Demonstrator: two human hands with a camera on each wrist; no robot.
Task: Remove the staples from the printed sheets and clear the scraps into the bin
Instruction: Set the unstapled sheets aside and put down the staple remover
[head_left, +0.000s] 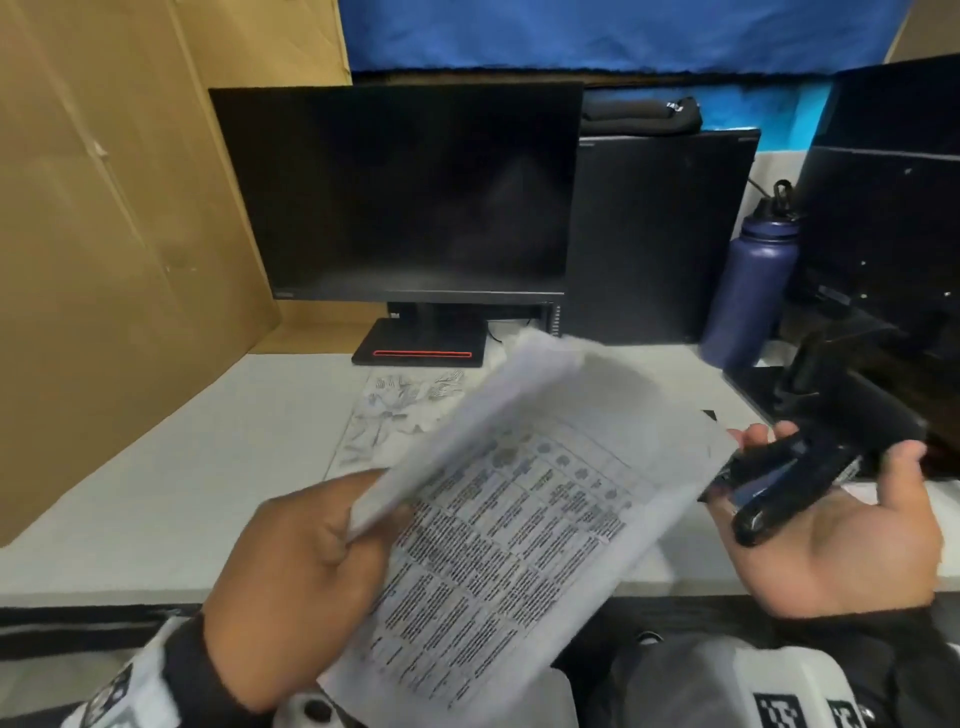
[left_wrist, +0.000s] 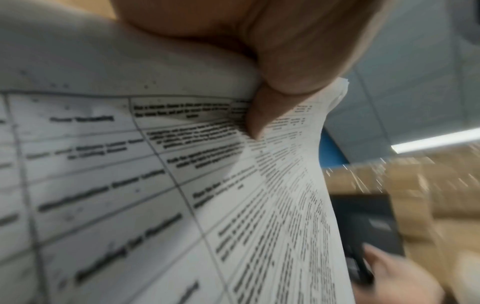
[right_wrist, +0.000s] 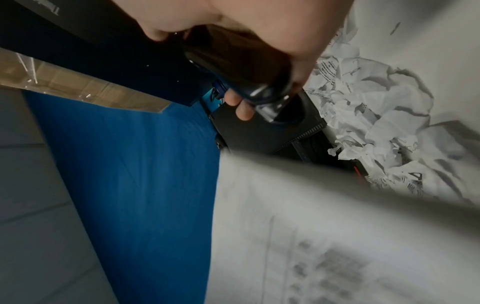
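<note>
Left hand (head_left: 306, 577) has the printed sheets (head_left: 498, 525) pinched at their edge, thumb on top and fingers curled beneath, and the bundle is lifted off the white desk (head_left: 171, 467), slanting from about 7 o'clock up to 1 o'clock in the head view. The top page is peeled back and curling over toward 11 o'clock, showing a printed table of dense text underneath; the left wrist camera catches the thumb (left_wrist: 285, 67) clamped right on the paper's edge, with the rows of the table fanning away below it. Over at 3 o'clock the right hand (head_left: 831, 525) lies palm up, fingers loosely curled around a black staple remover (head_left: 795, 478), whose tip is just beside the far corner of the sheets; whether it touches the paper I cannot tell through the blur. The right wrist view shows those fingers (right_wrist: 241, 107) wrapped on the dark tool. Up at 12 o'clock, crumpled paper scraps (head_left: 405, 405) lie on the desk in front of the monitor (head_left: 400, 192) and its stand. A dark blue bottle (head_left: 748, 291) stands upright at 2 o'clock, beside the black box next to the monitor.
</note>
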